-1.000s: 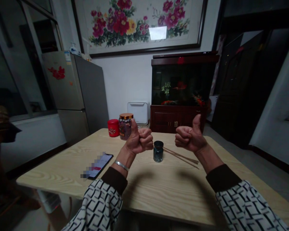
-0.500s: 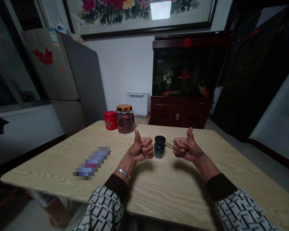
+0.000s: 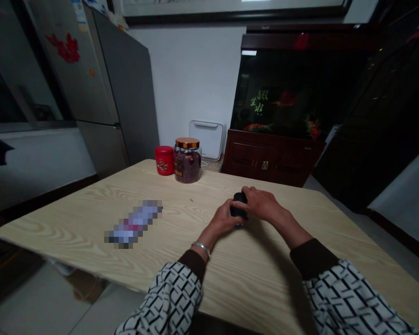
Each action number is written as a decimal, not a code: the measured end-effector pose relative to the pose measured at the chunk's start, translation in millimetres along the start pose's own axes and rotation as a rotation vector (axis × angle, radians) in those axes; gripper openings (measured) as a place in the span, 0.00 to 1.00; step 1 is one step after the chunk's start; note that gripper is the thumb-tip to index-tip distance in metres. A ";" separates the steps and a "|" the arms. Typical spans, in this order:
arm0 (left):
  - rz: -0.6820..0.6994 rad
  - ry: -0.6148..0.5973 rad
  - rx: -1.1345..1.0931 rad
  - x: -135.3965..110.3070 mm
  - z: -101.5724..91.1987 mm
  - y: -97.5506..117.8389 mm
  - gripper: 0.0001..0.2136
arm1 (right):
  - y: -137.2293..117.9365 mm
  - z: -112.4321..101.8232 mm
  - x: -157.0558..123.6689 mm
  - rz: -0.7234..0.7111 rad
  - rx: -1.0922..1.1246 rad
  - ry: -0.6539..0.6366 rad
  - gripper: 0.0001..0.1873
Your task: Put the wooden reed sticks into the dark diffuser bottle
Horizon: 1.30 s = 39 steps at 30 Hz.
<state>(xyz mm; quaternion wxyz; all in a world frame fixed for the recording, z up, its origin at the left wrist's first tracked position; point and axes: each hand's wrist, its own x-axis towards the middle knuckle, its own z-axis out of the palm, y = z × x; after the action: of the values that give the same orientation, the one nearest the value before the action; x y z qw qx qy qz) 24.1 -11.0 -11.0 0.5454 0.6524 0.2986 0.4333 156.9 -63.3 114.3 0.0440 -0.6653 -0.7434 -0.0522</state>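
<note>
A small dark glass jar stands on the wooden table, mostly covered by my two hands. My left hand is closed around its near left side, thumb toward the front. From the right, my right hand reaches over with its fingers closed at the black lid. The lid is on or over the jar's mouth; whether it is loose cannot be seen. A silver bangle is on my left wrist.
Farther back on the table stand a red canister and a large jar with a copper-coloured lid. A pixelated flat object lies at the left. A tiny brown bit lies mid-table. Behind is a fish tank.
Both hands have gone from thumbs-up fists beside the jar to gripping it and its lid. The view has tilted down. The thin sticks behind the jar are no longer visible.
</note>
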 end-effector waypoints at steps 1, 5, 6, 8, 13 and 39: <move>0.016 0.014 0.048 0.7 0.6 -2.1 0.27 | -2.4 -0.6 3.3 -0.002 -0.032 -0.008 0.33; 0.096 0.031 0.206 1.4 -3.4 -4.2 0.25 | 0.8 -4.3 14.6 -0.032 -0.036 -0.048 0.28; 0.103 0.024 0.229 1.2 -4.8 -4.0 0.25 | 4.4 -6.5 16.3 -0.076 0.000 -0.077 0.26; 0.101 0.006 0.252 0.8 -6.9 -3.6 0.24 | 12.9 -12.2 18.1 -0.257 0.124 -0.167 0.25; 0.141 0.012 0.240 0.3 -8.4 -4.0 0.27 | 21.6 -19.2 16.7 -0.415 0.307 -0.173 0.42; 0.054 -0.021 0.155 0.1 -6.8 0.5 0.28 | 13.8 -20.1 19.1 -0.153 0.055 -0.161 0.34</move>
<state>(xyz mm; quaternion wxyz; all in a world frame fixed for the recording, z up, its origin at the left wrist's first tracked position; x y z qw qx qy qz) 18.1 -7.9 -10.3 0.4846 0.7049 0.3078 0.4165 168.5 -45.7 137.1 -0.0018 -0.6071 -0.7944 0.0184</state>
